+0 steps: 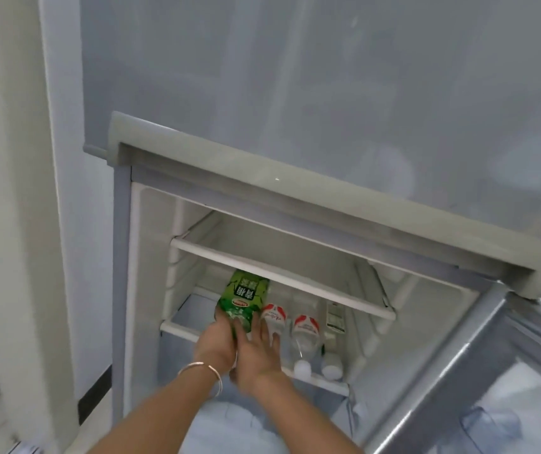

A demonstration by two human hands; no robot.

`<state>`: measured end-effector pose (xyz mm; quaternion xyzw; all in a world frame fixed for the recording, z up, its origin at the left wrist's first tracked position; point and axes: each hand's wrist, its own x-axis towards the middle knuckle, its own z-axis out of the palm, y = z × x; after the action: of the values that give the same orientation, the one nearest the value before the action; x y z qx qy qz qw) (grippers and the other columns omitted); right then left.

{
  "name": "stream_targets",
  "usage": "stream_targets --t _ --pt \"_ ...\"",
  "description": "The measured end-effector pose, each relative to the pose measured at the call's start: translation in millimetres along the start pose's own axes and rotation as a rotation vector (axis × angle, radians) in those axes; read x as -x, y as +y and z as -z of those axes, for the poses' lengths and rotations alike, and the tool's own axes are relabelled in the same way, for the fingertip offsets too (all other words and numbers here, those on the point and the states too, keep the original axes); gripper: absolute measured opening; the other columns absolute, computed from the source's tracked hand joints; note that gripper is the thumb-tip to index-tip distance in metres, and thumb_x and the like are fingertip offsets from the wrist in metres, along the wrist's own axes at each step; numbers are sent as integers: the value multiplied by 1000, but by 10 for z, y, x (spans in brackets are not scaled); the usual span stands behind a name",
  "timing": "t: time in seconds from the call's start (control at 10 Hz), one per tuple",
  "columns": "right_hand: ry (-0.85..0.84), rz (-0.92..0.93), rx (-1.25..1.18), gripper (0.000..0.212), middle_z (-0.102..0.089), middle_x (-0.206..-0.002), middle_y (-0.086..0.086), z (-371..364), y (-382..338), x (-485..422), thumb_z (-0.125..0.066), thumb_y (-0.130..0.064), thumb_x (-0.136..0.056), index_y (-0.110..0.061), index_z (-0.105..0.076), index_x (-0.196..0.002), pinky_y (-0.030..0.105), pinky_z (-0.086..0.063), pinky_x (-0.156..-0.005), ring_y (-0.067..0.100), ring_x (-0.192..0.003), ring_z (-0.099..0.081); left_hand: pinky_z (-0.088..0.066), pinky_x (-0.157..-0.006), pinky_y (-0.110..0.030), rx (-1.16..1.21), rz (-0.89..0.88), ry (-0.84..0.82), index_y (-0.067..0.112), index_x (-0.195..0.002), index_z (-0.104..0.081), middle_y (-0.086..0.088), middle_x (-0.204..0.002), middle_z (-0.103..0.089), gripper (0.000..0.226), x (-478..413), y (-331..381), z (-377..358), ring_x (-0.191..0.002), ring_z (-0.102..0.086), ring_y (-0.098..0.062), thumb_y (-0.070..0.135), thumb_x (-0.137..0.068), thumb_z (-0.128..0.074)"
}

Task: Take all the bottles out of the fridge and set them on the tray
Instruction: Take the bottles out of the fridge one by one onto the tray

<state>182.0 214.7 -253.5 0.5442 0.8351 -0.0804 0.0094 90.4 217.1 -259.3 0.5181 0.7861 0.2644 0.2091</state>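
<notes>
The fridge (pixel 295 188) stands open below me. Several bottles lie on their sides on its lower shelf (pixel 177 329). My left hand (pixel 215 344) is wrapped around the neck end of a green-labelled bottle (pixel 244 299), which is tilted up off the shelf. My right hand (pixel 256 355) rests with spread fingers on a clear bottle with a red and white label (pixel 274 317) beside it. Another clear red-labelled bottle (pixel 305 335) and a bottle with a pale label (pixel 334 342) lie further right, caps toward me. No tray is in view.
An upper shelf (pixel 279 280) crosses just above the bottles and holds nothing. The open fridge door (pixel 459 371) swings out at the right, with a door bin low down. A white wall (pixel 10 191) flanks the fridge on the left.
</notes>
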Motion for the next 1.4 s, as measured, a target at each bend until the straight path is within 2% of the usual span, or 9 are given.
stream_targets --t 0.2,0.4,0.6,0.8,0.9,1.0,1.1,1.2,1.4 --pt "40 -42 -64 102 14 -163 11 89 11 224 -65 -14 -84 -31 7 -153 47 4 -121 31 -150 10 -45 -69 -36 83 -67 118 9 -129 -31 -16 -104 -62 41 193 -11 150 -88 -64 -34 26 -95 -48" --pt "181 -54 -250 113 8 -164 4 333 -273 475 -69 -13 -81 -29 18 -152 42 -9 -122 23 -151 -2 -40 -62 -36 19 -294 279 11 -116 -37 -12 -98 -53 24 493 222 745 -69 -51 -28 21 -96 -43" --pt "330 -169 -559 101 -19 -158 2 705 -730 1074 -72 -32 -78 -31 -4 -153 39 -37 -111 26 -140 -34 -39 -57 -35 -112 -415 331 11 -110 -40 -9 -88 -64 26 941 503 1270 -77 -63 -31 32 -96 -43" --pt "470 -260 -735 85 -39 -140 8 1128 -707 1628 -73 -33 -77 -28 -21 -145 31 -44 -91 27 -122 -49 -37 -59 -32 -206 -546 357 15 -92 -43 -6 -88 -70 34 1554 935 1683 -84 -68 -31 49 -96 -40" --pt "494 -283 -752 107 -50 -131 8 1482 -660 1975 -78 -54 -57 -22 -19 -142 38 -50 -88 28 -116 -55 -42 -64 -36 -206 -658 364 14 -98 -50 -10 -92 -71 43 1769 1211 1888 -88 -67 -34 55 -92 -42" --pt "599 -359 -808 123 -55 -132 4 1849 -533 2352 -78 -65 -48 -20 -16 -144 39 -51 -91 26 -115 -58 -48 -75 -39 -83 -779 268 20 -109 -54 -11 -101 -69 46 1963 1573 2098 -96 -65 -35 60 -88 -46" --pt "736 -420 -801 108 -60 -113 0 2285 -336 2770 -80 -59 -56 -17 -24 -138 40 -51 -92 25 -107 -62 -51 -83 -43 215 -918 75 25 -127 -44 -7 -96 -65 46 2263 2025 2276 -93 -64 -33 54 -91 -41" --pt "845 -415 -697 82 -64 -106 -1 2706 -155 3092 -77 -60 -56 -27 -32 -116 46 -54 -87 22 -96 -65 -49 -76 -39 477 -1022 151 16 -134 -40 0 -83 -55 43 2641 2363 2418 -77 -57 -20 37 -97 -36" --pt "1156 -413 -626 94 -63 -113 -1 3545 307 3590 -71 -73 -61 -23 -38 -133 43 -52 -91 19 -98 -63 -45 -94 -41 820 -1035 98 13 -118 -47 -4 -110 -51 27 3168 2822 2381 -103 -51 -21 20 -93 -40"
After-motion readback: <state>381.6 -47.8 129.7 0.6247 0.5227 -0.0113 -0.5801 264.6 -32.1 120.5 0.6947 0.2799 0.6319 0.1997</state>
